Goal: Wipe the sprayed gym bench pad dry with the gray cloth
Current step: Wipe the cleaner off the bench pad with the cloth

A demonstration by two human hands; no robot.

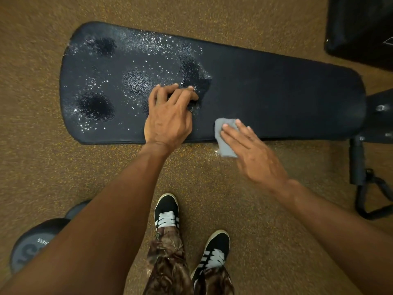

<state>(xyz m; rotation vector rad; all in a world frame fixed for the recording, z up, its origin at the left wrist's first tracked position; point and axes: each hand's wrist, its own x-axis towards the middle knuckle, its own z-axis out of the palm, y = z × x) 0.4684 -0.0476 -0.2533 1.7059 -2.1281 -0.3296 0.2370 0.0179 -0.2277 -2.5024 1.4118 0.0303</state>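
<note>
Right hand (pixel 255 154) presses gray cloth (pixel 227 146) on wet bench pad (pixel 276 92).

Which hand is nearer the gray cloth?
Right. The right hand presses the cloth at the pad's near edge; the left hand rests on the pad, apart from it.

— Started with what?
— Tallied a left hand (pixel 168 120) and a right hand (pixel 253 150): two hands.
— And then?
— Found one bench pad (pixel 276 88) and one gray cloth (pixel 227 150).
— Counted anything on the floor (pixel 42 145)?
— Counted a left shoe (pixel 167 211) and a right shoe (pixel 214 250), so two, plus two round weight ends (pixel 32 245) and one black handle loop (pixel 374 201). Spotted a single black block (pixel 361 28) at the top right as well.
</note>
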